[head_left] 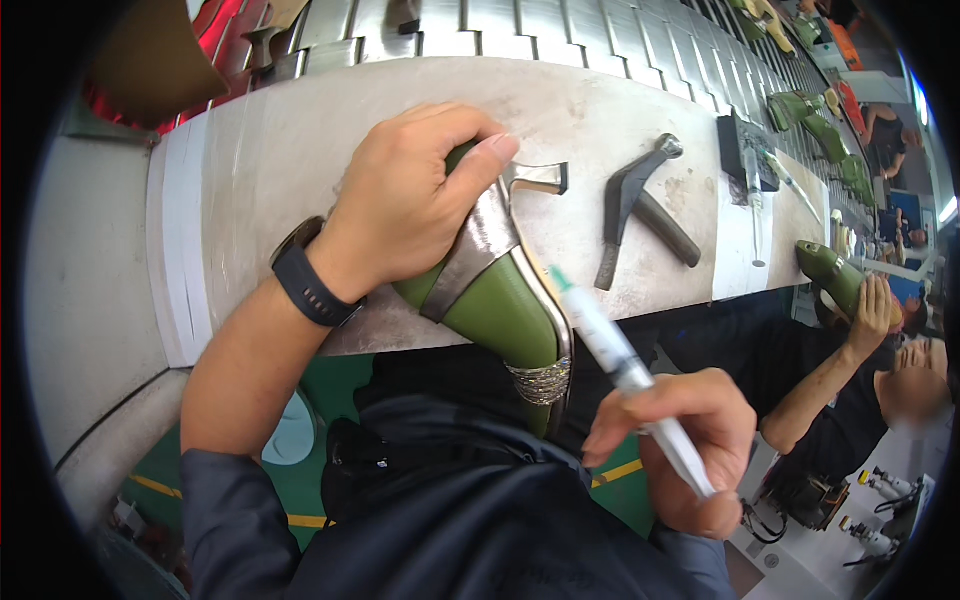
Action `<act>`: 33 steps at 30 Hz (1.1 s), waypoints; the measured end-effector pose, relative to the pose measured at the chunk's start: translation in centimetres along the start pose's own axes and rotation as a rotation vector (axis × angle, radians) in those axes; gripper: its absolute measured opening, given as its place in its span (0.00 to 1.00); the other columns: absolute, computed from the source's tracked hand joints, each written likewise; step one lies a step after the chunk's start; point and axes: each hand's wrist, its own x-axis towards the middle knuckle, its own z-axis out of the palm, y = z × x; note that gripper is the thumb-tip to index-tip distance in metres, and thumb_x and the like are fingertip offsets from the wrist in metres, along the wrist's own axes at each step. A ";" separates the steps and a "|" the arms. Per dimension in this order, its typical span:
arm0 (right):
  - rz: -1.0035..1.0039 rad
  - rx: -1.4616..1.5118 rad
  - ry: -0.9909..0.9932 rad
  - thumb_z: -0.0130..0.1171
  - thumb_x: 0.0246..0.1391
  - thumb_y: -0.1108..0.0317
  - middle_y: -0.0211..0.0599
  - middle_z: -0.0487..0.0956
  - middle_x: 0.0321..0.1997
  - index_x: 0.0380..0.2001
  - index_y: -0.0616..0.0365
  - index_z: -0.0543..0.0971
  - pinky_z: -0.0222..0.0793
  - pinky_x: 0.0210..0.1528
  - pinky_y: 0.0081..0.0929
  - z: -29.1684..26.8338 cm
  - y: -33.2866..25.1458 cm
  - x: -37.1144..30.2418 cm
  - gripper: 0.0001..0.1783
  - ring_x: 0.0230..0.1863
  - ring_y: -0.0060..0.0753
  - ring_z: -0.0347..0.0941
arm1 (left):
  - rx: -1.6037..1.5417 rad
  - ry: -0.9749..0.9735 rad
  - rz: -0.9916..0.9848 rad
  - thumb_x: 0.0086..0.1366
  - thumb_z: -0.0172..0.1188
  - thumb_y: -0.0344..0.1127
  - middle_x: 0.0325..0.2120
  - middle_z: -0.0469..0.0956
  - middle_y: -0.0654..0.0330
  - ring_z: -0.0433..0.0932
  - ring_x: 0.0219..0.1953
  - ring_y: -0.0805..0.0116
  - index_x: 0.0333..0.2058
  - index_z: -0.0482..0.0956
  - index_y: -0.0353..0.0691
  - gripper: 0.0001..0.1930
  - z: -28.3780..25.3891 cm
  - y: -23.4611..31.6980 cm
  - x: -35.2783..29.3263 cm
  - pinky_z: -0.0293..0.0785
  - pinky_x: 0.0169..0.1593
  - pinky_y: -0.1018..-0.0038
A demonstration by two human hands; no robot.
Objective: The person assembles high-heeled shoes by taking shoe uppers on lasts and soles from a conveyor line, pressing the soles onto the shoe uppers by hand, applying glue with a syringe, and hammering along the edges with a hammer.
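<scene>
Surface (300,140): we have the shoe (500,300) only half on it. Heel end sits on the surface, toe hangs past the near edge over our lap. If the grip loosens, it likely tips and drops to the floor.

Left hand (410,200) is curled over the heel end, fingers closed around it. That is the only hold; a push from the pen could twist the shoe under the palm.

Right hand (690,440) pinches a white pen (625,370), green tip just beside the sole edge near the glitter strap (540,382). We cannot tell if it touches. A slip would likely mark the green upper.

Hammer (640,210) lies loose near the heel; an elbow sweep could knock it off.

A co-worker (850,370) works close on the right, so a bump is possible.
</scene>
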 end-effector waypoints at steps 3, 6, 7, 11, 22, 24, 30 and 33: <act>-0.151 -0.105 0.242 0.60 0.65 0.41 0.56 0.84 0.33 0.54 0.72 0.76 0.84 0.40 0.40 -0.7 -2.1 0.3 0.38 0.33 0.45 0.85 | -0.012 -0.022 -0.002 0.74 0.58 0.32 0.36 0.83 0.49 0.81 0.40 0.55 0.43 0.83 0.30 0.10 -0.2 0.7 0.2 0.76 0.47 0.67; -0.303 -0.212 0.384 0.35 0.76 0.47 0.57 0.84 0.35 0.58 0.72 0.74 0.80 0.37 0.34 -8.6 -2.9 3.1 0.35 0.28 0.41 0.81 | 0.266 -0.065 0.407 0.63 0.72 0.43 0.53 0.83 0.49 0.81 0.54 0.46 0.52 0.81 0.36 0.23 -1.1 2.6 0.1 0.73 0.60 0.52; -0.248 -0.087 0.462 0.34 0.76 0.45 0.56 0.84 0.35 0.59 0.73 0.75 0.79 0.36 0.31 -11.3 -3.5 3.9 0.37 0.27 0.38 0.81 | 0.298 -0.263 0.441 0.56 0.76 0.51 0.60 0.80 0.49 0.78 0.62 0.48 0.58 0.79 0.39 0.35 -1.9 5.6 -0.4 0.67 0.67 0.46; -0.086 -0.095 0.636 0.42 0.73 0.37 0.49 0.86 0.33 0.54 0.63 0.81 0.72 0.33 0.24 -19.3 -4.7 6.1 0.37 0.26 0.31 0.80 | 0.521 -0.624 0.609 0.52 0.74 0.49 0.55 0.81 0.56 0.78 0.62 0.56 0.57 0.80 0.51 0.32 0.6 10.3 -2.9 0.58 0.74 0.40; -0.142 -0.316 0.849 0.48 0.76 0.47 0.45 0.87 0.43 0.62 0.66 0.73 0.72 0.36 0.21 -19.5 -0.5 2.9 0.31 0.37 0.27 0.82 | -0.787 0.225 0.219 0.61 0.72 0.60 0.52 0.77 0.52 0.77 0.57 0.58 0.58 0.70 0.40 0.38 -2.0 6.9 -3.5 0.63 0.73 0.44; -0.336 -0.542 0.703 0.62 0.67 0.62 0.44 0.84 0.48 0.55 0.68 0.78 0.72 0.38 0.24 -14.9 1.6 -1.0 0.21 0.42 0.25 0.79 | -1.336 0.303 -0.161 0.65 0.50 0.82 0.55 0.76 0.49 0.76 0.59 0.55 0.66 0.68 0.37 0.51 -2.6 6.9 -3.8 0.64 0.74 0.44; -0.454 -0.622 0.035 0.87 0.41 0.55 0.57 0.79 0.62 0.66 0.71 0.72 0.76 0.62 0.43 -3.2 6.0 -2.5 0.54 0.60 0.51 0.79 | -1.790 0.130 -0.227 0.66 0.58 0.77 0.55 0.72 0.53 0.72 0.60 0.59 0.59 0.72 0.32 0.47 1.5 6.9 -5.5 0.65 0.70 0.56; -0.367 -0.362 0.054 0.86 0.44 0.56 0.57 0.81 0.59 0.68 0.76 0.69 0.79 0.59 0.39 -0.9 8.3 -3.5 0.55 0.57 0.46 0.83 | -1.838 0.085 -0.235 0.65 0.60 0.76 0.54 0.72 0.53 0.72 0.59 0.59 0.58 0.71 0.34 0.46 2.4 6.6 -6.7 0.66 0.70 0.58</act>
